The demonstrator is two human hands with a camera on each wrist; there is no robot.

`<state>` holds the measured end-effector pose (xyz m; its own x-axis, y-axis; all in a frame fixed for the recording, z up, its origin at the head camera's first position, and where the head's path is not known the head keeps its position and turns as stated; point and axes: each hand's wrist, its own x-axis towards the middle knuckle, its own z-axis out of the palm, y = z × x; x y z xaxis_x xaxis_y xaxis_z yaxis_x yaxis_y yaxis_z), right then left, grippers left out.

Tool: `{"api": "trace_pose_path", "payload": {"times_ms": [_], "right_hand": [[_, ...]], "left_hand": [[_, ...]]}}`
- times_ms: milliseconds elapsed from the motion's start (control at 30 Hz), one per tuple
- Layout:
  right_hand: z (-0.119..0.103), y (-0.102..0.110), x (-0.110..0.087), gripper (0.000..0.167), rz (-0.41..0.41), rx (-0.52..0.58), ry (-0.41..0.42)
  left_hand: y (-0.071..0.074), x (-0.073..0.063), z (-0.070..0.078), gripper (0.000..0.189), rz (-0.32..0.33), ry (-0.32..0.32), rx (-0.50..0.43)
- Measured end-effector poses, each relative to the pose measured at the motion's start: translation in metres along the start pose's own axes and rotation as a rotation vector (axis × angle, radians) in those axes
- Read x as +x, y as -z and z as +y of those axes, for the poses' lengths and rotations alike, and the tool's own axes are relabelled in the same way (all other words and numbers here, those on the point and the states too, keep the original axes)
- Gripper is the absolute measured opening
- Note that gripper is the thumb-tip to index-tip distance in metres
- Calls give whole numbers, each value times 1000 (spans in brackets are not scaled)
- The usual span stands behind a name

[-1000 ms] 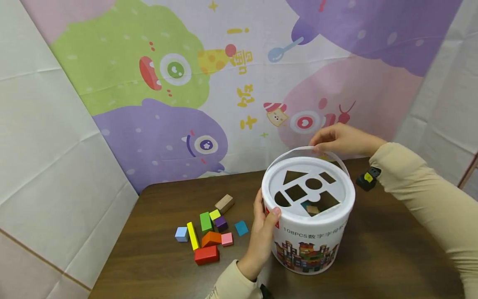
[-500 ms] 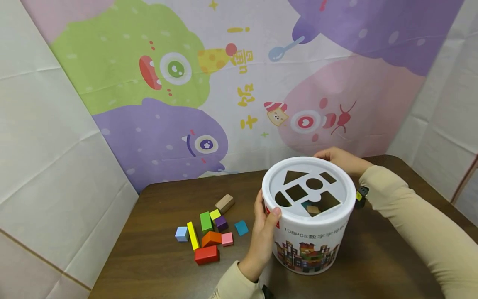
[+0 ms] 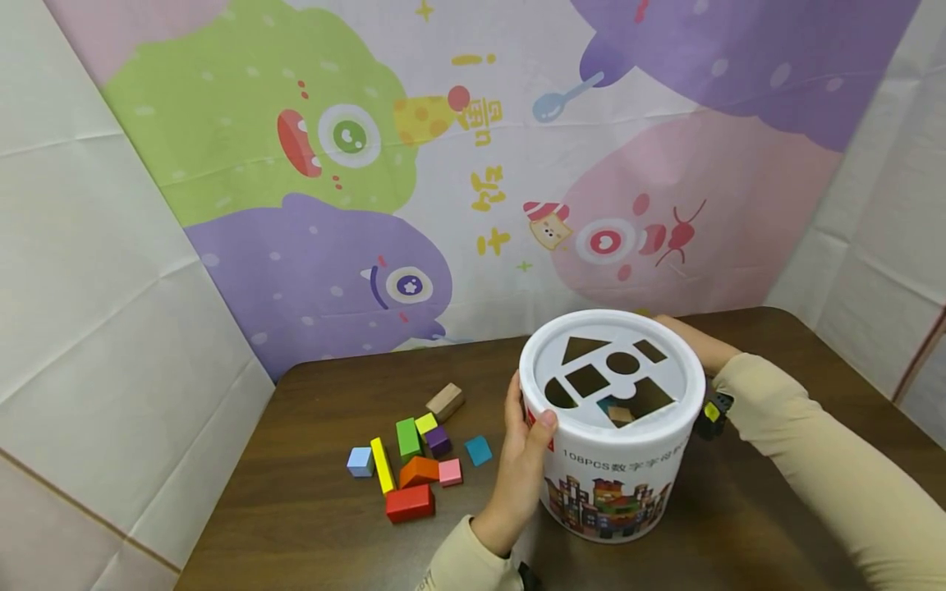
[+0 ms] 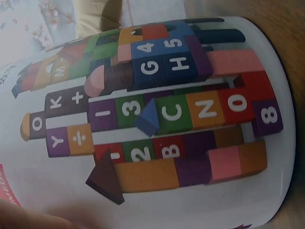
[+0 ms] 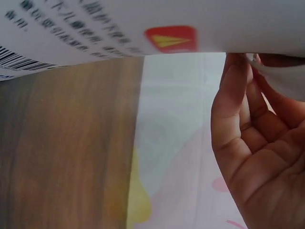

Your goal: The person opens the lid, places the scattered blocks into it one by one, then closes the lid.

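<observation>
A white toy-block bucket (image 3: 613,501) stands upright on the table, its lid (image 3: 543,361) cut with shaped holes. Through the largest hole a tan block (image 3: 619,416) shows inside. My left hand (image 3: 521,472) grips the bucket's left side, thumb on the front and fingers around the side. In the left wrist view, printed letter blocks cover the bucket wall (image 4: 281,191). Behind the bucket is my right hand (image 3: 692,341), its fingers hidden in the head view. The right wrist view shows that hand holding the white strap handle (image 5: 288,81) close to the bucket's wall.
Left of the bucket lie several loose blocks: a red block (image 3: 410,503), an orange arch (image 3: 419,471), a pink cube (image 3: 449,472), a teal piece (image 3: 478,450) and a wooden block (image 3: 445,402) among them. A cartoon-printed cloth (image 3: 473,295) hangs behind the table (image 3: 296,492).
My right hand has brought the handle from above the lid down behind the bucket, out of sight in the head view. My left hand, the bucket and the loose blocks have stayed put.
</observation>
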<state>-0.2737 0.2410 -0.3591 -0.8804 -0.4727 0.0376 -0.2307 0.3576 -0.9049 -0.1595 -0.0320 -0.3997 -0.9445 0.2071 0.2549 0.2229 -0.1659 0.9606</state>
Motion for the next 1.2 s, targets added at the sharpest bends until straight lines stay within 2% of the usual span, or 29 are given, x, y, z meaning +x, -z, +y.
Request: {"api": "trace_pose_path", "payload": {"times_ms": [100, 167, 333, 467, 600, 700, 800, 900, 967, 1033, 1200], "right_hand": [[-1, 4, 5, 35, -37, -41, 61], [-3, 8, 7, 32, -33, -62, 67], [-22, 21, -1, 35, 81, -223, 4], [-48, 25, -16, 32, 162, -395, 69], [-82, 18, -34, 23, 220, -521, 226], [-106, 3, -47, 23, 228, -633, 430], [-124, -17, -59, 28, 189, -741, 621], [-133, -39, -68, 17, 140, -851, 758], [-134, -52, -73, 12, 118, -920, 823], [-131, -63, -75, 15, 115, -983, 885], [-123, -79, -79, 31, 137, -1103, 913]], "left_hand": [[2, 0, 1, 79, -18, -1, 18], [3, 0, 2, 79, -34, -5, 29], [6, 2, 4, 78, -60, -12, 61], [7, 2, 3, 83, -78, -22, 65], [10, 1, 0, 93, -106, -35, 48], [11, 1, -2, 101, -131, -42, 11], [12, 2, -3, 107, -152, -42, -22], [12, 3, -3, 111, -163, -46, -37], [12, 3, -3, 112, -169, -50, -40], [12, 3, -3, 113, -173, -58, -43], [12, 3, -4, 116, -175, -51, -35]]}}
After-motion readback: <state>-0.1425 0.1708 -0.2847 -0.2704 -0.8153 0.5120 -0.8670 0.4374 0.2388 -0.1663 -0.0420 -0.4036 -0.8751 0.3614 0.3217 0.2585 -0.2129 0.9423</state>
